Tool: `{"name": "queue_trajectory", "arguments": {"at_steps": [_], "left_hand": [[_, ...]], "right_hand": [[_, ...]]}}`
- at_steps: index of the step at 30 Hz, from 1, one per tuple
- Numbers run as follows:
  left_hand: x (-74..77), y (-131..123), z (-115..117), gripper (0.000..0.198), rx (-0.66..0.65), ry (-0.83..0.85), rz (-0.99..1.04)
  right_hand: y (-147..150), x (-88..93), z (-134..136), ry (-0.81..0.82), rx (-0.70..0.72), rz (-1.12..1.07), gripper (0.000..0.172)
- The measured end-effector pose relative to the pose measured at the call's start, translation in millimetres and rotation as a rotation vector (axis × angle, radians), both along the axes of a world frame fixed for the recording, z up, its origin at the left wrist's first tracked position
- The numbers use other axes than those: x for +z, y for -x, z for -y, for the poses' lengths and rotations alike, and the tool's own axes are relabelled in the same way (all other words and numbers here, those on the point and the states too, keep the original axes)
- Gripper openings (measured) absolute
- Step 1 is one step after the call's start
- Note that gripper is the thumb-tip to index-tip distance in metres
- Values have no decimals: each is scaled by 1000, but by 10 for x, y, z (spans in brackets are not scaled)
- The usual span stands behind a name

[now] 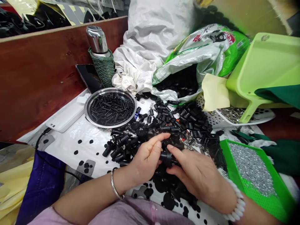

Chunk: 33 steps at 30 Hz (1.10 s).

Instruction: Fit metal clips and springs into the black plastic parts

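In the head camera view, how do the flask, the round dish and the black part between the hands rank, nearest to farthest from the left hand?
1. Black part, just right of it
2. Round dish, ahead-left
3. Flask, beyond the dish

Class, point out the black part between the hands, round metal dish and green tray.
Black part (166, 157), head view: side.
Round metal dish (110, 126), head view: near rim.
Green tray (260, 201), head view: bare floor.

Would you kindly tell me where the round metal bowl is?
In the head view, the bowl sits left of centre, just in front of the flask and phone.
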<state>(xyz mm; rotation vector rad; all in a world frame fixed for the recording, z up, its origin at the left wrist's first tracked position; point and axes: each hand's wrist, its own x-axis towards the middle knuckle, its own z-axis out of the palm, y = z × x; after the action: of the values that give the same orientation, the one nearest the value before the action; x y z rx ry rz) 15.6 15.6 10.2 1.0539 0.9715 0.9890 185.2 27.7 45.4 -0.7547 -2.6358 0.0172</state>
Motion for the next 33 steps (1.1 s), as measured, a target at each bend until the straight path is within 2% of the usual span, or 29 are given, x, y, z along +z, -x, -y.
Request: {"name": "queue_trajectory", "arguments": {"at_steps": [4, 6, 11, 13, 15, 18, 20, 22, 25, 27, 30, 33], "left_hand": [[-52, -6, 38, 42, 71, -160, -144], [-66, 2, 42, 43, 90, -199, -186], [-57, -15, 32, 43, 84, -260, -235], [-68, -38, 41, 42, 87, -315, -253], [-91, -53, 59, 42, 97, -391, -271], [-110, -38, 82, 40, 88, -477, -301], [-96, 8, 80, 38, 79, -507, -364], [-65, 89, 45, 38, 94, -570, -488], [-26, 259, -88, 38, 177, -712, -750], [-15, 374, -207, 36, 264, -769, -921], [0, 493, -352, 33, 256, -844, -1112], [32, 526, -415, 26, 309, -859, -1176]], "right_hand": [[111, -45, 59, 279, -113, -130, 31], [135, -50, 91, 331, -147, -141, 29], [107, -89, 173, 203, -199, -126, 38], [110, -143, 213, 199, -199, -172, 35], [138, -195, 250, 314, -212, -248, 26], [197, -210, 265, 595, -249, -349, 20], [201, -163, 231, 770, -225, -363, 21], [133, -89, 158, 871, -174, -342, 26], [-137, 15, -5, 803, -269, -347, 39], [-401, 55, -126, 688, -419, -316, 35], [-789, 52, -288, 473, -668, -99, 33], [-1023, -21, -385, 404, -724, 32, 24]]}}
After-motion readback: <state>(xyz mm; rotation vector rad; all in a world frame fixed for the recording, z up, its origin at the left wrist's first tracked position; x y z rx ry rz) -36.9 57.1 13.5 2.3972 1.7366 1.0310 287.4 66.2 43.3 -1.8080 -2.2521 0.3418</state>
